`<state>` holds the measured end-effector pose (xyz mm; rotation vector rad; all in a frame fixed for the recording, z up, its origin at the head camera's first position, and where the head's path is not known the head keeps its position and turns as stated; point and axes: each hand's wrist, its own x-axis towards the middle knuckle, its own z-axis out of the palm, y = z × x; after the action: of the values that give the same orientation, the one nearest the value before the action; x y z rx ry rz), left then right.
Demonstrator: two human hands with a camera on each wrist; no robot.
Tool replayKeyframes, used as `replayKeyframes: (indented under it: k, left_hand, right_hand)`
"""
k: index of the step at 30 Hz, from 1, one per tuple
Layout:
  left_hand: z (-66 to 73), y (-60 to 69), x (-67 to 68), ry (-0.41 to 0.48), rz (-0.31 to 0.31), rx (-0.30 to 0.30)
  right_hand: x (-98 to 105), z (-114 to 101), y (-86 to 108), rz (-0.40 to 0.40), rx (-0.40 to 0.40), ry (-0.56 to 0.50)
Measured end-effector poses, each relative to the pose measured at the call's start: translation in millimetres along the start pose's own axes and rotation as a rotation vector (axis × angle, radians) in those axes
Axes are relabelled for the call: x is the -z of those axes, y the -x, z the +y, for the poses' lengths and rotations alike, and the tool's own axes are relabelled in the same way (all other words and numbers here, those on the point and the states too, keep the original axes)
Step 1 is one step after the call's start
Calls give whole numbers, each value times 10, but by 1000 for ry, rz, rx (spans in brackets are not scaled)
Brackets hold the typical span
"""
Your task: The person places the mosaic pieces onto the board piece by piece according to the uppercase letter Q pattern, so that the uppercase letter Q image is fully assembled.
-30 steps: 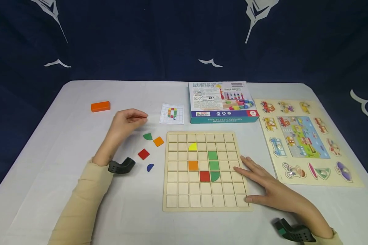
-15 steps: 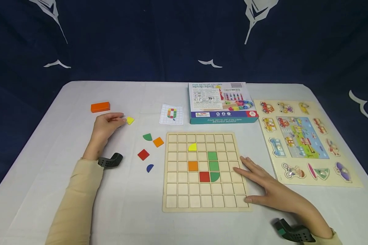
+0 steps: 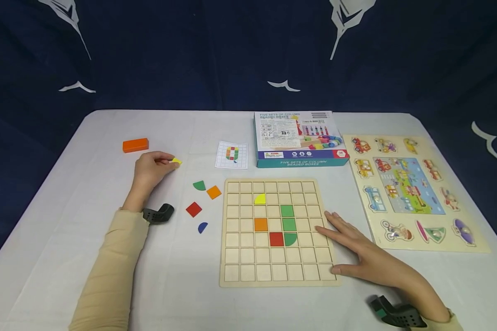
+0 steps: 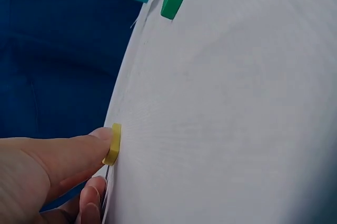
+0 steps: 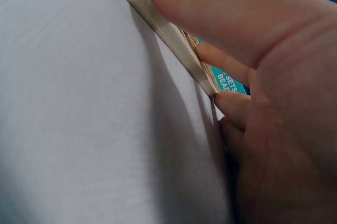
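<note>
My left hand (image 3: 150, 171) pinches the yellow piece (image 3: 176, 161), left of the card (image 3: 231, 154), and might drop it if the fingertip hold slackens, while my right hand (image 3: 358, 253), fingers spread on the board's (image 3: 262, 271) right edge, could skew it by leaning.

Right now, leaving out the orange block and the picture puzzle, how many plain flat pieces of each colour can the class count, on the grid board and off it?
Green pieces: 4 (3 on the grid board, 1 off)
Yellow pieces: 2 (1 on, 1 in the left hand)
Orange pieces: 2 (1 on, 1 off)
Red pieces: 2 (1 on, 1 off)
Blue piece: 1 (off)
Total: 11
</note>
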<state>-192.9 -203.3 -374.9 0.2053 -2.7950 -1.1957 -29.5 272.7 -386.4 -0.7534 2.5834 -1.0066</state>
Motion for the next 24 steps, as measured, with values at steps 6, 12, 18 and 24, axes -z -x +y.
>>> replayKeyframes:
  k: [6,12,18,24]
  left_hand:
    - [3,-2,-50,1,19,-59]
    - [27,10,-88,32,26,-104]
    - [40,5,-110,43,30,-146]
    - [145,24,-74,82,41,-137]
  right_hand:
    - [0,3,2,3,0,10]
    - [-4,-7,9,0,-12,5]
    - [-6,-16,14,2,-14,9]
    - [7,-20,6,0,-4,16]
